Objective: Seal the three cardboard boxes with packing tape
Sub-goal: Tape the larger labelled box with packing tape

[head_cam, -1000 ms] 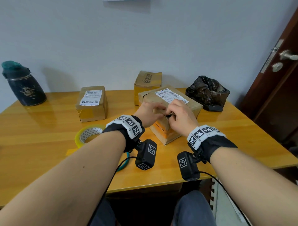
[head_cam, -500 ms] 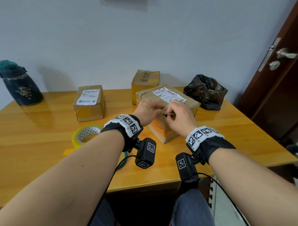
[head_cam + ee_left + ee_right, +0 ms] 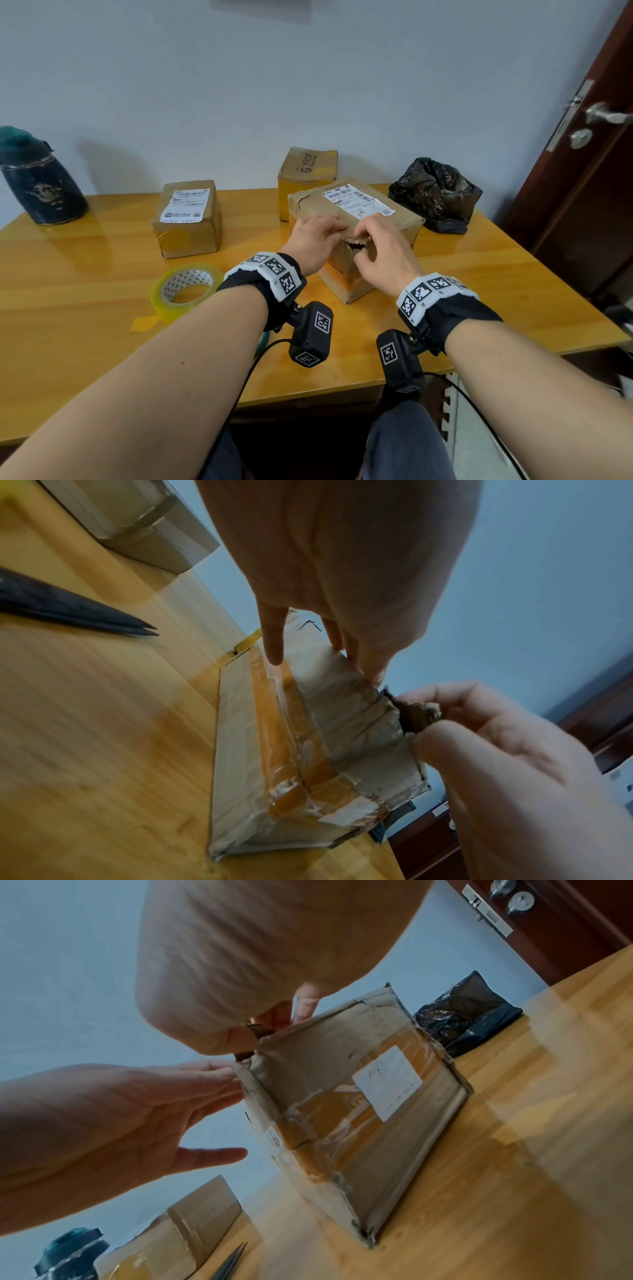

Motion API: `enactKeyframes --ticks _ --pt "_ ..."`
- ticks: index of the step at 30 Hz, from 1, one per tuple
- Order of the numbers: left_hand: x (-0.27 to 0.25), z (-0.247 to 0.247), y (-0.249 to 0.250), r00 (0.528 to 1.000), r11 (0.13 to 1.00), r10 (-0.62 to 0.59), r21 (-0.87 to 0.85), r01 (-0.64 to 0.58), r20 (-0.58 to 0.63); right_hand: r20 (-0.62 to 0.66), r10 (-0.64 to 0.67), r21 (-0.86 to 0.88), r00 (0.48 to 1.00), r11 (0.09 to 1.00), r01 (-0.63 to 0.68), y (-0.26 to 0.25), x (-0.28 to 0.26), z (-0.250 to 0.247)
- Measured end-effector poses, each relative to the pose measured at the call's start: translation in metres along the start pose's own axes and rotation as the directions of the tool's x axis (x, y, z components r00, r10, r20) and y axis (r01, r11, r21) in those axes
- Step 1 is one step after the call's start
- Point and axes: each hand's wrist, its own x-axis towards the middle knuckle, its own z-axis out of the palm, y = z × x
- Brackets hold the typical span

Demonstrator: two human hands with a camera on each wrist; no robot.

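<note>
Right hand (image 3: 260,969) fills top of view; fingers are curled at the torn top corner of the box (image 3: 352,1096), a ragged bit of cardboard is pinched there. Left hand (image 3: 113,1118) is seen below-left of it, fingers straight, tips touching the box's edge just under the tear. Old tape and a white label (image 3: 387,1081) are seen on the box face below the fingers. Beyond the box, away from the hand: black bag (image 3: 469,1010) on the table (image 3: 514,1150). Below left hand: second box (image 3: 192,1229), dark jug (image 3: 68,1253), scissor tips (image 3: 232,1261).

White shipping labels on 2 cardboard boxes (image 3: 186,219) (image 3: 356,219) carry barcodes; their print is illegible.
</note>
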Motion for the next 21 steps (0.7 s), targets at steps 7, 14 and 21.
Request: enactKeyframes --ticks 7,14,21 --pt "0.003 0.000 0.003 0.999 0.996 -0.019 -0.090 0.015 -0.039 -0.046 -0.051 0.008 0.998 0.999 0.051 0.004 0.000 0.004" --pt "0.008 0.002 0.001 0.995 0.983 -0.072 -0.172 0.060 -0.063 -0.040 -0.007 0.031 0.999 0.999 0.008 0.004 0.002 0.004" --pt "-0.001 -0.012 0.009 0.997 0.952 -0.063 -0.297 0.074 0.044 -0.088 -0.016 0.027 0.996 0.999 0.019 0.006 0.004 0.008"
